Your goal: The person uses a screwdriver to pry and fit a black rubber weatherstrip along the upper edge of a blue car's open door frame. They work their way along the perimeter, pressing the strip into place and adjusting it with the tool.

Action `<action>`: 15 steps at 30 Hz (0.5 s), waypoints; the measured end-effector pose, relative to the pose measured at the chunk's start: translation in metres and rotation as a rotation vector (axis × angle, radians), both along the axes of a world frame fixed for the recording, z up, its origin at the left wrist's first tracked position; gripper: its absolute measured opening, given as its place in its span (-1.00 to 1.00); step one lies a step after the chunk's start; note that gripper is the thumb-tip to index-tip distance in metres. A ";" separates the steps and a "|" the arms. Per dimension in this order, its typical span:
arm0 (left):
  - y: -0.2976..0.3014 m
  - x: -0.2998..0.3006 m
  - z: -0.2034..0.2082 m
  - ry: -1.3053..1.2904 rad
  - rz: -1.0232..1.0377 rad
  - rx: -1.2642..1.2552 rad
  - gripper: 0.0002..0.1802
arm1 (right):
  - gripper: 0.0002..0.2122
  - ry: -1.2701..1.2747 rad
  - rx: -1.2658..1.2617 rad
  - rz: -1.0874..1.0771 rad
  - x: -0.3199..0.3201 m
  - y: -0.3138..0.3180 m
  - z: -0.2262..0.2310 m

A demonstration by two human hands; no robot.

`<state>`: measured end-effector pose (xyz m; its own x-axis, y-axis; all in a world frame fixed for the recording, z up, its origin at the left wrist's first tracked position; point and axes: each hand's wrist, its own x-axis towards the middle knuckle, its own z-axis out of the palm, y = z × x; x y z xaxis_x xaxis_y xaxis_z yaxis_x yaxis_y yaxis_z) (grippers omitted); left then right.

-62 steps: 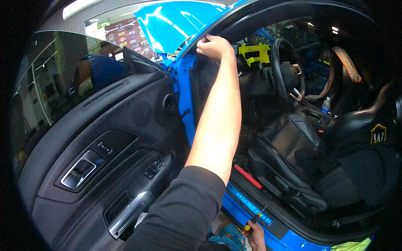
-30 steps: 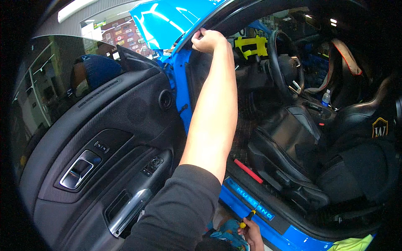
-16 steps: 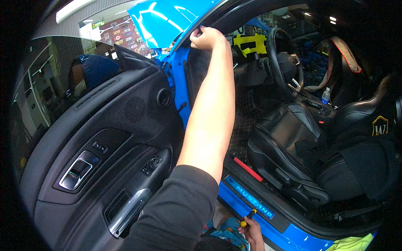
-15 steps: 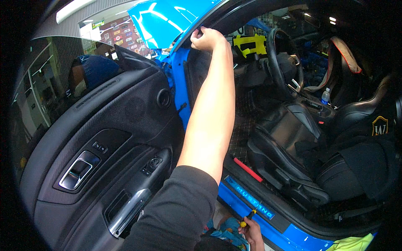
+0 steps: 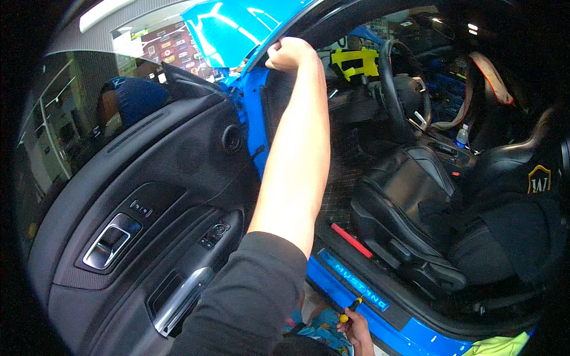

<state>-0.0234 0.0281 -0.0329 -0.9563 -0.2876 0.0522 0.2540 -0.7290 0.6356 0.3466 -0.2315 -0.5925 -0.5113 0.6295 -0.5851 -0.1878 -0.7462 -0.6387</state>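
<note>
My left arm stretches up to the windshield pillar (image 5: 265,54) of a blue car. There my left hand (image 5: 291,53) is closed, fingers curled in against the pillar's edge; what they grip, if anything, is hidden behind the hand. Low in the view my right hand (image 5: 357,328) holds a screwdriver (image 5: 350,311) with a black and yellow handle. Its tip points up, over the lit blue sill plate (image 5: 354,280) in the door opening. A red stick-like piece (image 5: 351,240) lies on the inner sill beside the driver's seat.
The open black door (image 5: 172,160) fills the left side. Inside are the steering wheel (image 5: 395,89), a black leather seat (image 5: 409,190) with dark cloth (image 5: 510,231) on it, and a water bottle (image 5: 462,136). Yellow-green tape (image 5: 355,63) marks the dash; a yellow-green cloth (image 5: 502,345) lies at lower right.
My left hand has shifted slightly left at the pillar and its fingers have curled tighter. My right hand and the screwdriver stay almost where they were.
</note>
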 end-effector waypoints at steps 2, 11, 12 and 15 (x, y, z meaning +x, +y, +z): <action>0.001 -0.006 -0.008 0.076 -0.005 -0.077 -0.81 | -0.76 -0.016 0.009 0.024 -0.001 0.000 0.000; 0.001 -0.021 0.001 0.042 -0.072 -0.106 -0.69 | -0.75 -0.016 0.024 0.043 -0.010 -0.005 -0.006; -0.001 -0.019 0.001 0.059 -0.067 -0.154 -0.68 | -0.75 -0.018 0.026 0.040 -0.011 -0.006 -0.003; -0.006 -0.022 -0.006 0.178 -0.041 -0.198 -0.67 | -0.75 -0.054 0.025 0.075 -0.012 -0.006 -0.001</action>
<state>-0.0451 0.0217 -0.0391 -0.9376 -0.2161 0.2723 0.3475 -0.6068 0.7149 0.3345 -0.2373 -0.5939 -0.5260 0.6052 -0.5976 -0.0967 -0.7406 -0.6649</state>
